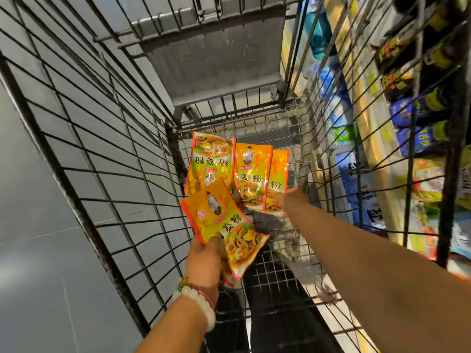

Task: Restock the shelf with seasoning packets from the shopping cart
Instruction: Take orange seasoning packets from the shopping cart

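Inside the wire shopping cart (107, 174), the left hand (204, 258) pinches a yellow seasoning packet (224, 225) by its lower edge, lifted above the cart's mesh floor. The right hand (290, 197) reaches deeper into the cart and touches two overlapping packets (257, 174) there; its fingers are blurred, so its grip cannot be told. Another packet (210, 161) leans at the cart's far end
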